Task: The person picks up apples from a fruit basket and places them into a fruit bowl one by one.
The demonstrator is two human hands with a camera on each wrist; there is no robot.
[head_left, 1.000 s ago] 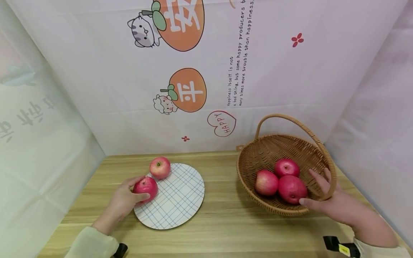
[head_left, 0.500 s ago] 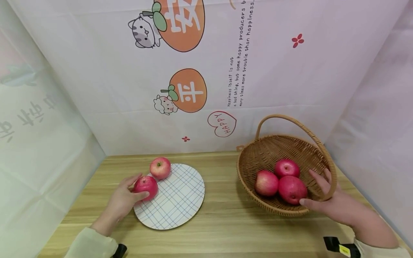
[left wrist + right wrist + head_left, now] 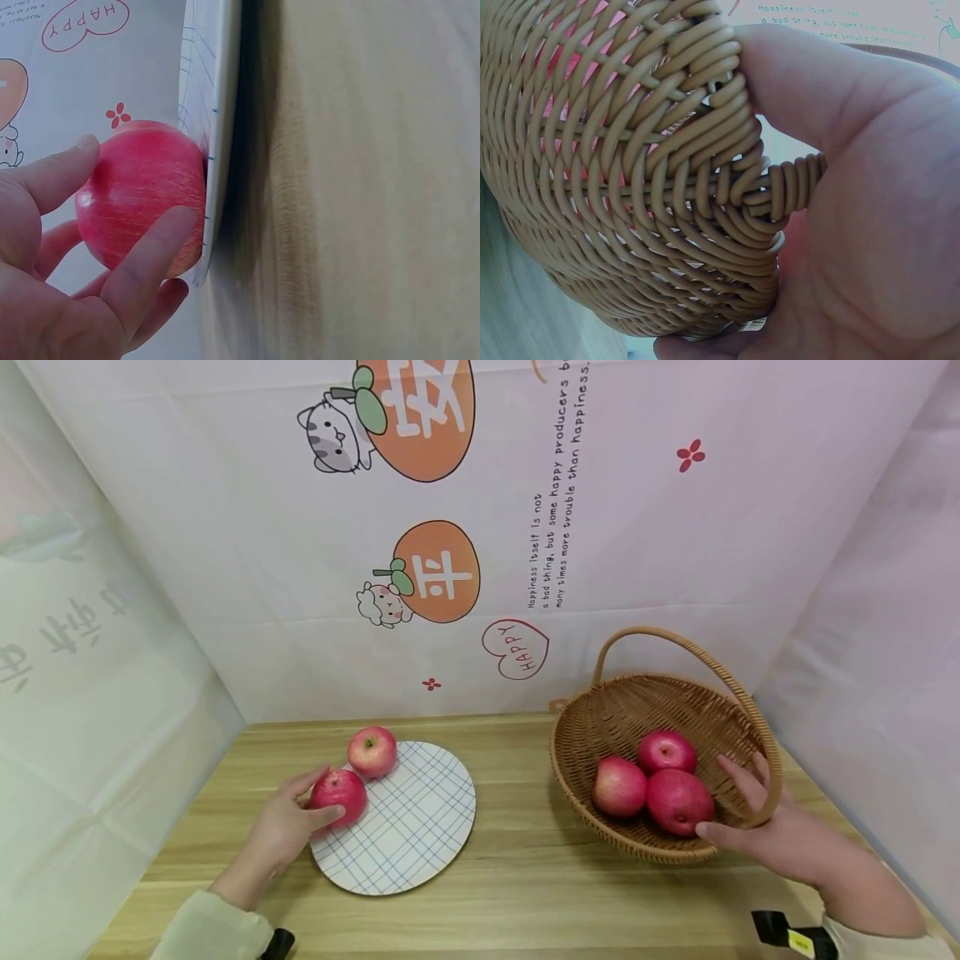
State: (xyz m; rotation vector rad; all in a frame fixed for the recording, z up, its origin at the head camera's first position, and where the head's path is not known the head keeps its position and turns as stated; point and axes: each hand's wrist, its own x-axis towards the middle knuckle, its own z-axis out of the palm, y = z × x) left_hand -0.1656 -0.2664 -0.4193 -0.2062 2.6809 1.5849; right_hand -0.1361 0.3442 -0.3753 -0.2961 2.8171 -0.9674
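My left hand [image 3: 277,822] holds a red apple [image 3: 339,793] at the left side of a round white plate [image 3: 420,827] with blue checked lines. In the left wrist view, thumb and fingers curl round this apple [image 3: 142,195], which sits right against the plate's surface. Just behind it on the plate's far left edge is another apple [image 3: 372,752]. On the right, my right hand [image 3: 787,843] grips the rim of a brown wicker basket [image 3: 600,718], beside the foot of its handle. Three red apples [image 3: 667,750] lie together in the basket.
Plate and basket stand apart on a wooden table [image 3: 517,893]. A white printed cloth [image 3: 615,552] rises behind the table's back edge. More pale cloth [image 3: 877,635] closes off the right side, and the left side too.
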